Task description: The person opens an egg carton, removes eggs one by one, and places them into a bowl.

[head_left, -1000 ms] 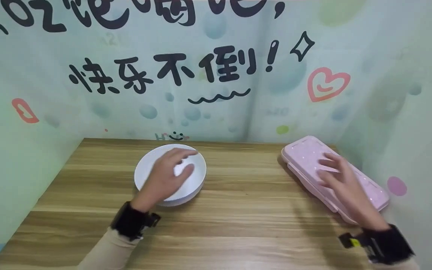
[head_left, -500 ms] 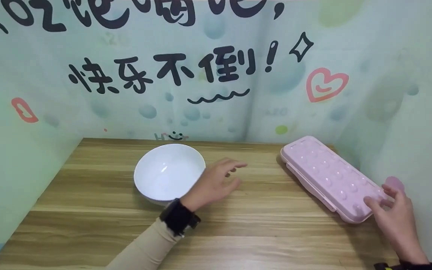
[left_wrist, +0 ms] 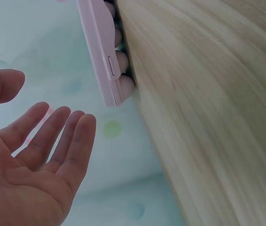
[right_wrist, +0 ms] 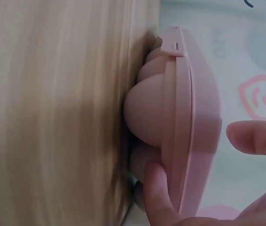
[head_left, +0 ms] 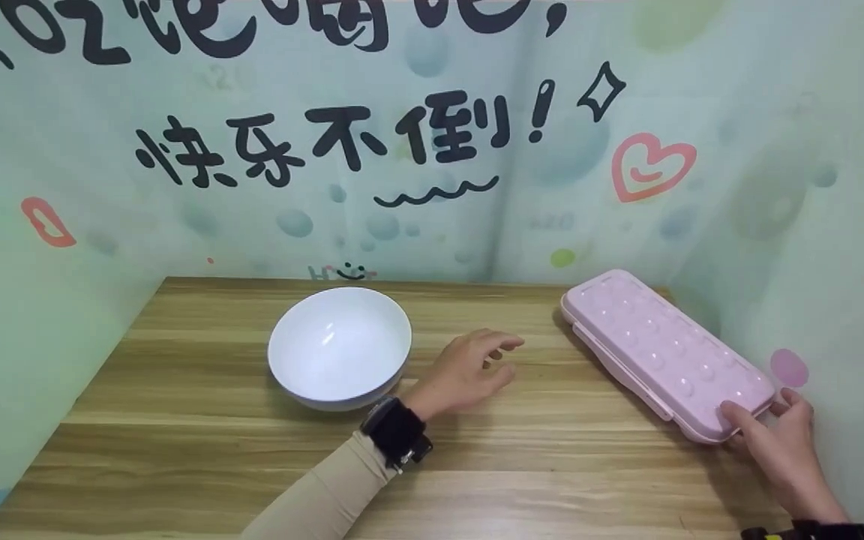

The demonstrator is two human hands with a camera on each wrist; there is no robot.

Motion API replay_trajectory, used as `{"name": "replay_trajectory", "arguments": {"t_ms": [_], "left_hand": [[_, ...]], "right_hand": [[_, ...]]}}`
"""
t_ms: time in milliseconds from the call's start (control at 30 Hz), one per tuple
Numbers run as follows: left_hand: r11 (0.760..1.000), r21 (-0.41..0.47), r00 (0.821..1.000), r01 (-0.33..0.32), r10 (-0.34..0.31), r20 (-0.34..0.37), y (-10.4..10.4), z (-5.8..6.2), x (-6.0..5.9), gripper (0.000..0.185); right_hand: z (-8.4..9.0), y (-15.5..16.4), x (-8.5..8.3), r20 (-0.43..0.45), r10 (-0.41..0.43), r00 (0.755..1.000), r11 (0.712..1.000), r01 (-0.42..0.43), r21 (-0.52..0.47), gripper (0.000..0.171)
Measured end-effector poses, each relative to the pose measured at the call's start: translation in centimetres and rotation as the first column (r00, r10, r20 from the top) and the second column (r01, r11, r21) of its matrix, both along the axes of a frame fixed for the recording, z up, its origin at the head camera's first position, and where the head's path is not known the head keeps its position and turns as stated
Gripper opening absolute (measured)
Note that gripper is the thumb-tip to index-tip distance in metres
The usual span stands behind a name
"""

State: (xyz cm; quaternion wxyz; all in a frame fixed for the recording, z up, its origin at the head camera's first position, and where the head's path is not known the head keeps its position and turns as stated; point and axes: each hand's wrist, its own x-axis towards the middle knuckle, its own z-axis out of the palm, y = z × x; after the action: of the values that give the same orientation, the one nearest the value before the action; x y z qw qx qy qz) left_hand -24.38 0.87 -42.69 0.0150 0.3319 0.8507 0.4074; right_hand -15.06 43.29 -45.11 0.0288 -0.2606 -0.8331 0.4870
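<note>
A pink plastic egg box (head_left: 664, 352) with a lid of raised domes lies slantwise at the right of the table. My right hand (head_left: 784, 446) is at its near right end, thumb over the lid's corner and fingers around the end. In the right wrist view, one finger (right_wrist: 157, 188) reaches beneath the box beside its rounded cups, while the thumb (right_wrist: 253, 136) stands over the lid side. My left hand (head_left: 469, 371) holds nothing, fingers loosely bent, between the bowl and the box. A white bowl (head_left: 338, 345) sits left of it, showing nothing inside.
The wood-grain table (head_left: 199, 450) meets a pale green printed cloth (head_left: 432, 232) at the back and both sides. The egg box's right end lies close to the right side cloth.
My left hand has moved right, from over the bowl to beside it. The right hand has come from above the lid to the box's near end, fingers now around it. Box and bowl stay put.
</note>
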Motion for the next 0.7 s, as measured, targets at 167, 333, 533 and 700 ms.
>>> {"name": "replay_trajectory", "arguments": {"t_ms": [167, 333, 533, 700], "left_hand": [[1.000, 0.022, 1.000, -0.011, 0.010, 0.027, -0.2, -0.7, -0.2, 0.043], [0.998, 0.053, 0.998, -0.037, 0.035, 0.045, -0.6, -1.1, -0.5, 0.043], [0.995, 0.069, 0.995, -0.075, 0.071, 0.070, -1.0, -1.4, -0.8, 0.044], [0.993, 0.079, 0.994, -0.092, 0.087, 0.071, -1.1, -1.8, -1.0, 0.045]], "right_hand": [[-0.5, 0.1, -0.6, -0.029, 0.041, 0.999, 0.991, -0.045, -0.126, 0.101], [-0.4, 0.7, -0.8, -0.008, 0.066, 0.998, 0.964, -0.066, -0.258, 0.098], [-0.3, 1.0, -1.2, 0.034, 0.109, 0.993, 0.980, -0.101, -0.170, 0.092], [-0.3, 1.2, -1.2, -0.019, 0.182, 0.983, 0.971, -0.183, -0.155, 0.089]]}}
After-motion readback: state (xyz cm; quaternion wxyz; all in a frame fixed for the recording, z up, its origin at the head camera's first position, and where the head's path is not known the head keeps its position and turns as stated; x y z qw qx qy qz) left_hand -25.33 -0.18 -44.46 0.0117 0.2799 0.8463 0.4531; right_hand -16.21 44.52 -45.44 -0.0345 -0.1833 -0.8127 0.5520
